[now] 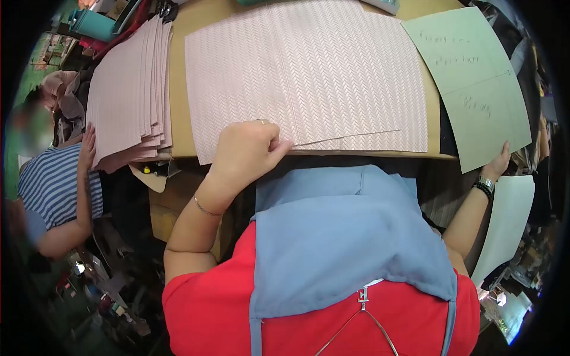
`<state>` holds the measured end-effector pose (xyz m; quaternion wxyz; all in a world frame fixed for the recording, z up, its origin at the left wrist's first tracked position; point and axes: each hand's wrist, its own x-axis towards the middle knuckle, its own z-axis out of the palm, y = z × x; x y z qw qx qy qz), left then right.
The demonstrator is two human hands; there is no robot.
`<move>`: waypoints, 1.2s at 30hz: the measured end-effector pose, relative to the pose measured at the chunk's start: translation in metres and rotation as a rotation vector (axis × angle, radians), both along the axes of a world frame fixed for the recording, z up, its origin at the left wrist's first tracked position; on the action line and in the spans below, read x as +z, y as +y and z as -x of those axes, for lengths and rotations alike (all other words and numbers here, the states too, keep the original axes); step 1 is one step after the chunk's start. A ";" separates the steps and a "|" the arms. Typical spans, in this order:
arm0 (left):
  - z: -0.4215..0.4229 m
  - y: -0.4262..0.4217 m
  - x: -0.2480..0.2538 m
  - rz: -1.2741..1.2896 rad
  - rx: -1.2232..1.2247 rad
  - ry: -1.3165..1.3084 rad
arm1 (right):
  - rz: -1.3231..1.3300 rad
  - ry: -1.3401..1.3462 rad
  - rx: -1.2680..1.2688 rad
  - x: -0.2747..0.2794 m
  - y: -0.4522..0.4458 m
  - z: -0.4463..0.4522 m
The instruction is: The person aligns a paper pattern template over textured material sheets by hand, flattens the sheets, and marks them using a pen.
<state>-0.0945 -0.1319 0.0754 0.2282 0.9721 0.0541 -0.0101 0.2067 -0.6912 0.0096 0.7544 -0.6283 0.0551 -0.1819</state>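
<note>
Pale pink sheets with a woven herringbone pattern (344, 77) lie spread on the tan table in front of me. My left hand (249, 145) is closed in a pinch on the front edge of a pink sheet, left of the middle, where a slanting edge runs off to the right. At the far right my right hand (497, 165) touches the lower right corner of a green sheet (475, 83) with handwriting on it. Its fingers are mostly hidden behind that sheet.
A stack of pink sheets (130, 89) stands at the left end of the table (180, 107), with a co-worker's hand (88, 145) at its edge. A teal container (92, 25) is at the upper left. A pale sheet (504, 222) hangs at the lower right.
</note>
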 end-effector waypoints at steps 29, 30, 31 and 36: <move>0.006 0.089 -0.020 -0.452 0.551 0.049 | -0.065 -0.038 -0.064 0.000 0.013 0.003; 0.006 0.092 -0.022 -0.484 0.592 0.118 | -0.080 -0.051 -0.043 0.001 0.013 0.003; 0.007 0.094 -0.024 -0.468 0.578 0.106 | -0.065 -0.050 -0.065 0.002 0.013 0.003; 0.009 0.098 -0.034 -0.385 0.482 -0.031 | -0.017 -0.011 -0.151 0.009 0.026 0.011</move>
